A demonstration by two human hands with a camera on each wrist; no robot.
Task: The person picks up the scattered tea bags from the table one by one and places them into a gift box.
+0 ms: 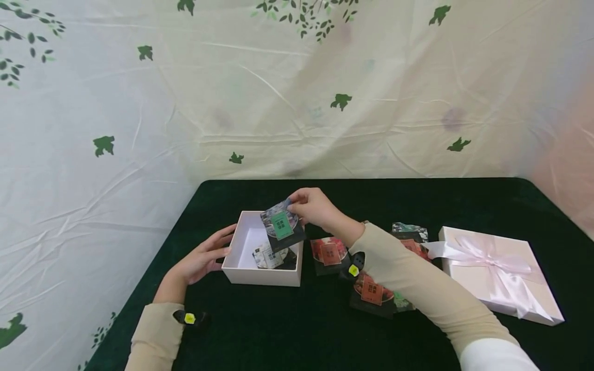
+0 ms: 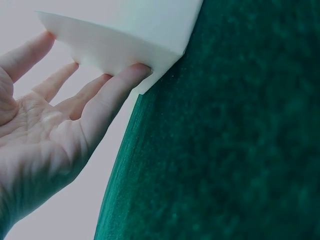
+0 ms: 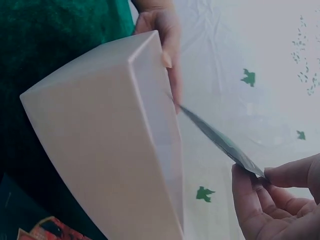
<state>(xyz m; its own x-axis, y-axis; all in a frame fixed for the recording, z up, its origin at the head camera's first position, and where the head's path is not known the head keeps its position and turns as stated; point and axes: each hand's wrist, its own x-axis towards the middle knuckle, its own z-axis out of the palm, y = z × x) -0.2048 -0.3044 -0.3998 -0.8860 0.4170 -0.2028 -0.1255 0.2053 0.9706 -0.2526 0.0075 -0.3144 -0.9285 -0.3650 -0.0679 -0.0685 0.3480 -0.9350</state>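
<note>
My right hand pinches a flat sachet with a green label by its upper corner, thumb against fingers. It hangs tilted over an open pale pink box, overlapping the box's back right rim in the head view. Edge-on in the right wrist view, the held sachet looks thin and slightly puffed. Inside the box lies another sachet with a white label, partly hidden behind the held one. My left hand rests its extended fingertips on the box's left side; the left wrist view shows them against the box wall.
Right of the box lie sachets with orange-red labels, one nearer the box and one nearer the front. More sachets lie partly behind my right sleeve. A pink lid with a ribbon bow sits at the right on the dark green cloth.
</note>
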